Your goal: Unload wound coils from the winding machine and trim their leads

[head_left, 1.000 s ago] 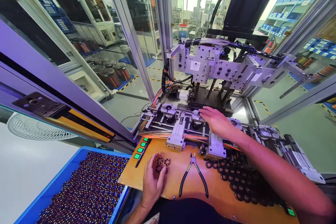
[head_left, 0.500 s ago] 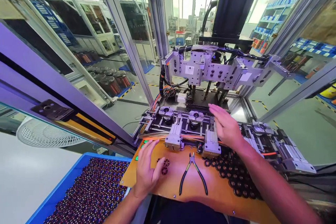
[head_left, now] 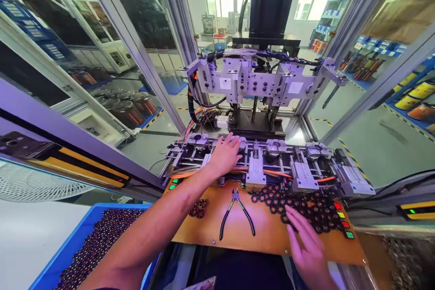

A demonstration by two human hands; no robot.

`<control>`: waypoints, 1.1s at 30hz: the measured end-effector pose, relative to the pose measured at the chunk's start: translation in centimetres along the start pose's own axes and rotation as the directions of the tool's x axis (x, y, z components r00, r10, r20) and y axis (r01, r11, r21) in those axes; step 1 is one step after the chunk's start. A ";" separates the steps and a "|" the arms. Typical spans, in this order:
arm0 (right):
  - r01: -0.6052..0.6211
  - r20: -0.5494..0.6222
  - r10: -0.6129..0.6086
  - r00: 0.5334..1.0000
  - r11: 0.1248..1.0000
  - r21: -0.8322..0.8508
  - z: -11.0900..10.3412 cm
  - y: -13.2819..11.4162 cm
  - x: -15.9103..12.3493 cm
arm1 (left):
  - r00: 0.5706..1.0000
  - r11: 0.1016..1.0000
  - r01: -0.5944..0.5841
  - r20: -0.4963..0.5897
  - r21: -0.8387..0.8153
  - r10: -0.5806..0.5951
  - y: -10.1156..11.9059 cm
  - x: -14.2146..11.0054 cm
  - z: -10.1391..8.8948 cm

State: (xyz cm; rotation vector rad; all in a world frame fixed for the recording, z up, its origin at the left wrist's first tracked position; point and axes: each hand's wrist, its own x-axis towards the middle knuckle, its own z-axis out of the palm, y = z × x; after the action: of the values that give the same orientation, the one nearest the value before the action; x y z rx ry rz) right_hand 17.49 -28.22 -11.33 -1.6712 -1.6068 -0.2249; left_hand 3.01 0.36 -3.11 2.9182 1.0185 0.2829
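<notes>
My left hand (head_left: 224, 156) reaches over the second holder of the machine, its fingers spread and partly covering that holder. Whether a part lies under the fingertips cannot be made out. My right hand (head_left: 308, 247) is low at the right, fingers stretched out, with the tips beside the edge of a pile of dark ring-shaped cores (head_left: 314, 213). Between the hands, black-handled cutting pliers (head_left: 235, 208) lie with their handles apart on the orange-brown board (head_left: 268, 240). A few small ring cores (head_left: 200, 210) sit left of the pliers, next to my left forearm.
More holders (head_left: 276, 147) line the machine rail, with metal slide blocks (head_left: 256, 170) in front. A blue bin (head_left: 86, 217) full of ring cores stands at the left. Coloured buttons (head_left: 341, 215) edge the board. A plate assembly (head_left: 258, 84) hangs behind, between metal frame posts.
My left hand has moved from the board up to the second holder. My right hand has come down from the machine to the core pile. The view has shifted to the right.
</notes>
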 end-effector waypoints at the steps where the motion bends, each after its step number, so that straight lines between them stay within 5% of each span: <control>1: -0.025 0.032 0.026 0.999 0.999 -0.022 0.8 0.3 -1.3 | 1.000 1.000 0.008 0.002 -0.005 -0.008 0.0 0.0 0.1; 4: -0.084 0.150 0.092 0.984 0.995 -0.059 4.2 0.7 -2.7 | 1.000 0.999 0.023 -0.005 -0.029 -0.023 0.3 0.2 0.0; 7: -0.141 0.316 0.169 0.934 0.984 -0.111 7.8 0.4 -1.1 | 0.998 0.997 0.024 -0.059 -0.071 -0.028 1.1 -0.6 -0.5; 12: -0.254 0.544 0.339 0.768 0.940 -0.228 10.5 -0.1 2.3 | 0.962 0.984 0.000 -0.269 -0.180 -0.049 3.3 -8.4 -0.5; 15: -0.334 0.602 0.391 0.697 0.919 -0.210 10.1 -0.1 3.3 | 0.880 0.930 -0.082 -0.464 -0.358 -0.101 4.2 -15.0 0.7; 19: -0.457 0.648 0.367 0.668 0.889 -0.033 8.6 -1.5 3.9 | 0.883 0.903 -0.007 -0.427 -0.429 -0.195 5.1 -20.1 3.2; 26: -0.681 0.773 0.157 0.614 0.601 0.419 5.3 -7.5 4.1 | 0.854 0.845 -0.150 -0.499 -0.513 -0.151 7.3 -20.4 4.2; 33: -0.778 0.806 0.120 0.580 0.376 0.504 4.2 -8.9 5.1 | 0.843 0.814 -0.178 -0.513 -0.553 -0.164 6.9 -21.0 2.9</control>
State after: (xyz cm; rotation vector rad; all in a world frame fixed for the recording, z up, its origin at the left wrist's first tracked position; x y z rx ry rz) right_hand 8.69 -22.63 -7.35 -1.3302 -1.1555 1.4568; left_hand -8.38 -18.02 -8.68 2.2933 0.7571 1.2407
